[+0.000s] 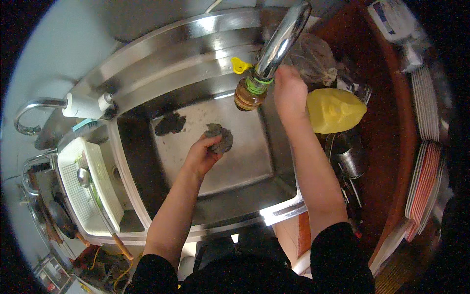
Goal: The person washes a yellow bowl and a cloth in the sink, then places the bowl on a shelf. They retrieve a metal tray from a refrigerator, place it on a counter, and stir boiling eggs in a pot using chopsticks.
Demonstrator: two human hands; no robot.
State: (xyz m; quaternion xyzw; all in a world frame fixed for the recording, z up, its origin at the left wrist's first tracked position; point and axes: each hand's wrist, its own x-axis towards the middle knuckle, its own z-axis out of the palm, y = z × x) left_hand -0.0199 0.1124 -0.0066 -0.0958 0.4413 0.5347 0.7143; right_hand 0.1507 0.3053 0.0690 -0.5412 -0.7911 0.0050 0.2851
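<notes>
My left hand (pixel 202 156) grips a crumpled grey-green cloth or scouring pad (pixel 223 139) above the floor of a stainless steel sink basin (pixel 231 176). In the basin's far left part lies a dark, wet-looking clump (pixel 170 124). My right hand (pixel 290 92) is beside the chrome faucet (pixel 281 44) at the basin's right edge. Its fingers are curled and partly hidden behind the faucet, so what they hold cannot be made out. An amber filter nozzle (pixel 250 94) with green rings hangs from the faucet's end, next to a yellow tab (pixel 240 65).
To the right are a yellow plastic container (pixel 336 110), a clear plastic bag (pixel 312 58) and several stacked plates (pixel 426 183). On the left, a white plastic basket (pixel 69 183) with greens sits over a smaller basin, a long-handled ladle (pixel 83 177) across it. A second faucet (pixel 40 104) stands behind.
</notes>
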